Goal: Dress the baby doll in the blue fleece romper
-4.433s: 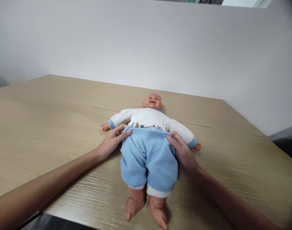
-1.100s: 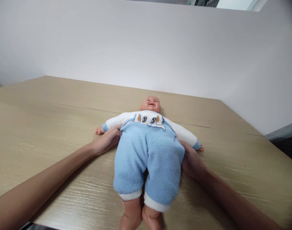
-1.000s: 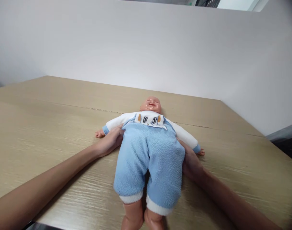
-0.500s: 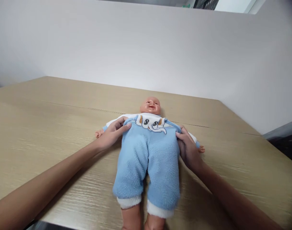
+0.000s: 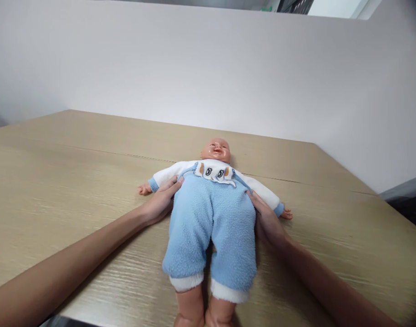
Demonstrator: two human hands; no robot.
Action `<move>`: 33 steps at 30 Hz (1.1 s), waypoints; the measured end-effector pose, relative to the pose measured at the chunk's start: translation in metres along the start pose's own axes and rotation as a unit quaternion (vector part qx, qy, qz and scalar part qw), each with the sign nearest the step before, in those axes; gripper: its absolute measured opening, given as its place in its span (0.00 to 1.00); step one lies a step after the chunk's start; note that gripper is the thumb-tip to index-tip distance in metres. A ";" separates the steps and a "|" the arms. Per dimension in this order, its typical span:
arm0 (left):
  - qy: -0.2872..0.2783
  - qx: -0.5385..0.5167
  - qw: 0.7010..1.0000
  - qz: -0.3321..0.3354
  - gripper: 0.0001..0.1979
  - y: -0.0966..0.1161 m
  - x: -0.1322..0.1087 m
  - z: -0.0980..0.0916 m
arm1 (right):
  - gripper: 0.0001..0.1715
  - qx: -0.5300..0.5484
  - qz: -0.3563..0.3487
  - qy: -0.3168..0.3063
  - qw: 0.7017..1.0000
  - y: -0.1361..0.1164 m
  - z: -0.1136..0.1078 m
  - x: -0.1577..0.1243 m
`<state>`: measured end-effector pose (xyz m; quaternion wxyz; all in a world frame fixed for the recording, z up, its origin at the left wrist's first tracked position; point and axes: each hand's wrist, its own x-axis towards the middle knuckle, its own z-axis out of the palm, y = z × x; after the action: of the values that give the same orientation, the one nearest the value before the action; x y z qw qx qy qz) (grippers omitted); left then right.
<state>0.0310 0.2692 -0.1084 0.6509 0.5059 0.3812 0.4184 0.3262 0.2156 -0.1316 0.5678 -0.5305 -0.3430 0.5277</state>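
Note:
A baby doll (image 5: 217,150) lies on its back, head away from me and bare feet towards me. It wears a white fleece top (image 5: 168,172) with blue cuffs and light-blue fleece overalls (image 5: 211,213) that carry an elephant face on the chest. At the left side of the waist, my left hand (image 5: 162,200) holds the overalls' edge, thumb on top and fingers partly tucked out of sight. On the opposite side my right hand (image 5: 267,220) grips the other edge, its fingers mostly hidden behind the cloth.
The doll lies on a wide wooden table (image 5: 92,181) with seams across its top. A pale wall (image 5: 194,68) rises behind the far edge. A dark object (image 5: 407,204) stands beyond the table's right edge.
The overalls' waist is less stretched sideways, and both hands have come in and lower against the doll's sides. More of the white sleeves shows.

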 end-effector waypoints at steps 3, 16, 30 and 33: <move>0.028 -0.105 0.994 -0.018 0.26 -0.006 0.003 0.010 | 0.30 -0.004 -0.019 -0.013 1.000 0.003 0.000 0.007; -0.063 0.218 0.971 0.079 0.20 0.017 0.013 -0.022 | 0.24 -0.210 -0.127 -0.100 0.964 -0.016 -0.016 0.009; -0.064 0.158 0.984 0.050 0.24 0.013 0.002 -0.021 | 0.24 -0.234 -0.136 -0.184 0.945 -0.017 -0.023 -0.004; 0.007 -0.016 1.000 0.018 0.28 0.002 -0.002 -0.001 | 0.21 -0.053 -0.022 -0.147 0.987 -0.017 -0.004 -0.014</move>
<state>0.0292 0.2684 -0.1062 0.6484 0.4995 0.3697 0.4399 0.3307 0.2029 -0.1133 0.4936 -0.4691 -0.4621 0.5681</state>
